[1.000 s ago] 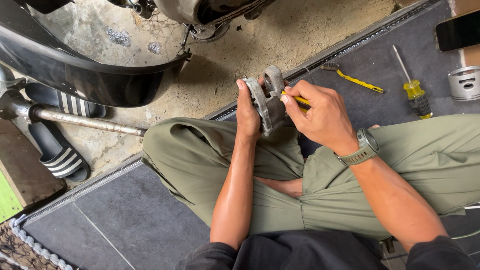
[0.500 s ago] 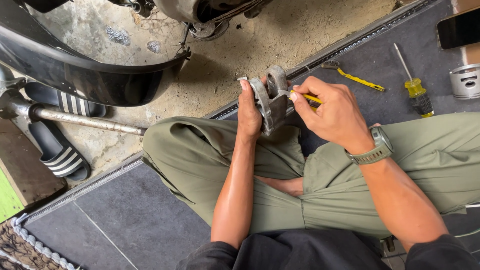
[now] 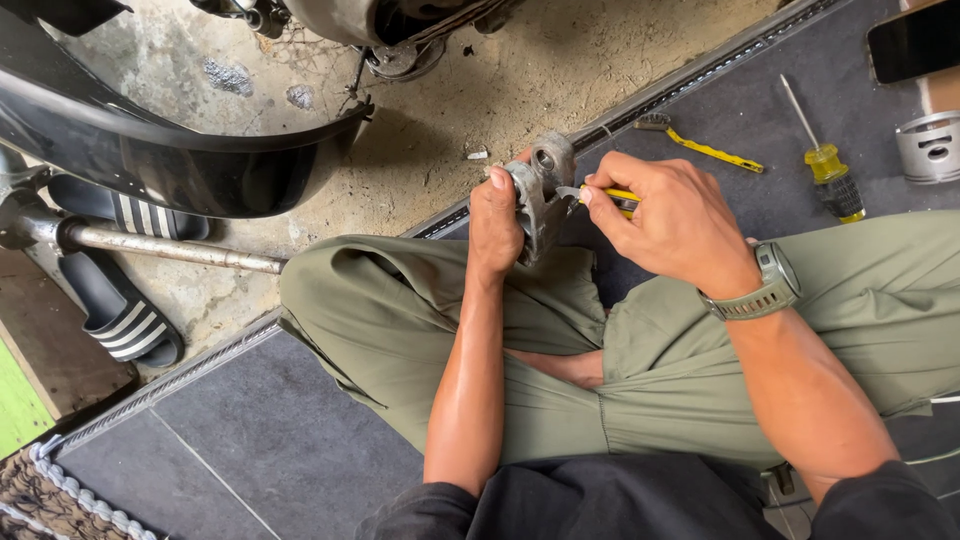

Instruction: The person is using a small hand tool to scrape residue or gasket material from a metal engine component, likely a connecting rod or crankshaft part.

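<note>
Here, scraping step in hand: left hand (image 3: 497,225) clamped around grey metal casting (image 3: 541,195) held above the knees, right hand (image 3: 668,222) fingers pinched on yellow-handled blade (image 3: 600,194) at its face; next, likely steady strokes.

Left hand (image 3: 497,222) grips a grey cast metal part (image 3: 541,195), held upright above the knees. Right hand (image 3: 672,222) holds a yellow-handled tool (image 3: 606,194), its tip against the part's side. Grey wristwatch (image 3: 772,284) on right wrist. On the dark mat (image 3: 250,440): yellow screwdriver (image 3: 826,165), yellow wrench (image 3: 700,144), metal piston (image 3: 928,146). Black sandals (image 3: 120,300) on concrete, beside a steel rod (image 3: 170,249).
</note>
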